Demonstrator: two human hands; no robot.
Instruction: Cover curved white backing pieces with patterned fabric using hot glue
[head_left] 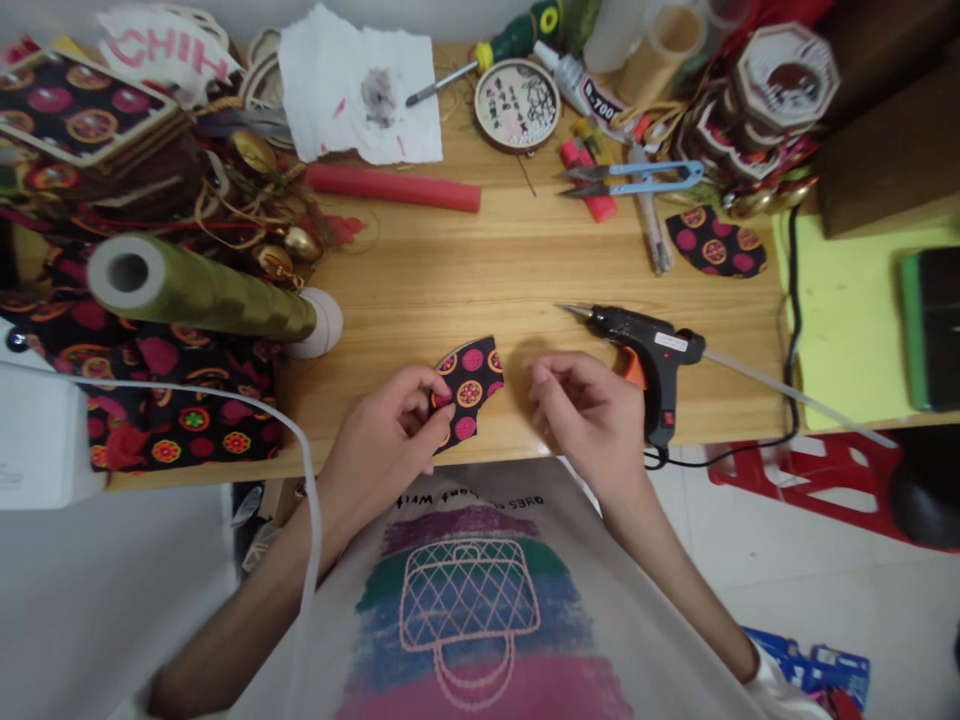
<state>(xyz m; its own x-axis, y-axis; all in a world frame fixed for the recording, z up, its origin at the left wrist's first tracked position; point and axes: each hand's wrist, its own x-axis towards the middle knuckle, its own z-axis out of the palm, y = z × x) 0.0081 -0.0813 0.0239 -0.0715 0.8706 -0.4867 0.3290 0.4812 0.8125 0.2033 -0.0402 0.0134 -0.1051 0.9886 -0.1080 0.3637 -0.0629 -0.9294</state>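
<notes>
Between the thumb and fingers of my left hand [394,415] is a small patterned fabric piece [470,392], black with pink and orange round motifs. It is held just above or on the table near the front edge, and its left end is hidden by my fingers. My right hand [589,405] is apart from the piece, to its right, with the fingers curled and the thumb against the index finger; whether anything is pinched there I cannot make out. Close beside my right hand lies a black hot glue gun [649,350], its nozzle pointing left and a glue stick [795,392] in its back.
A similar fabric piece [718,242] lies at the right. Blue thread snips [637,178], a red stick [394,187] and a round ornament [517,105] are at the back. On the left stands a green ribbon roll [217,295]; a white cable [247,392] crosses above my left forearm.
</notes>
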